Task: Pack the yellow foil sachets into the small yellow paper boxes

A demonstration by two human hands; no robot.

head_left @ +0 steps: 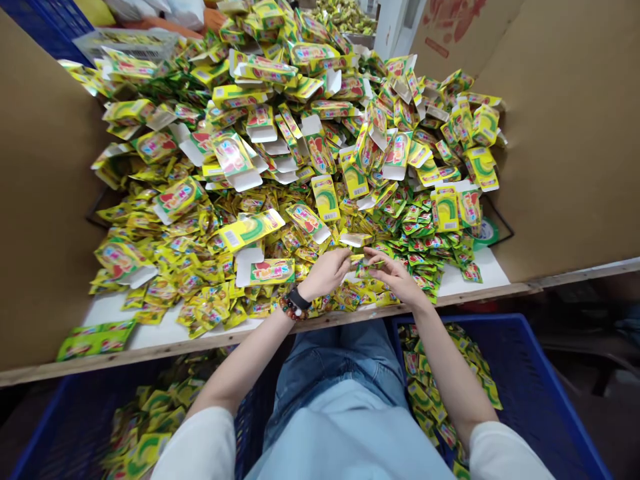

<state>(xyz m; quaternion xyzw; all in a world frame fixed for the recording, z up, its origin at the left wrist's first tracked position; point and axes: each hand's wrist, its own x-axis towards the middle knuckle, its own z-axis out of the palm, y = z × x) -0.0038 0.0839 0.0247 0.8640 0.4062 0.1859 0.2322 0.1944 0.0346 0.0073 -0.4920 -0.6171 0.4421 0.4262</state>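
The left hand was over the front edge of the white table, its thumb and fingers drawn narrow on a small yellow packet. The right hand faced it at the same edge, fingers curved and slightly parted around the packet's other side — whether they gripped it, I cannot tell. A green packet lay just below, between the two hands, too small to read clearly.

On the table, yellow sachets spread across the left and middle, while green sachets were bunched on the right. Above them, toward the table's back, rose a heap of yellow-and-green cartons, many with white end flaps open. One carton lay on its side just beyond the left wrist, which wore a dark band and a beaded bracelet. A bright green strip of sachets sat at the table's front left corner.

Cardboard panels stood at both sides of the table. Below its front edge were two blue crates — one left, one right — each with yellow-and-green packs inside.
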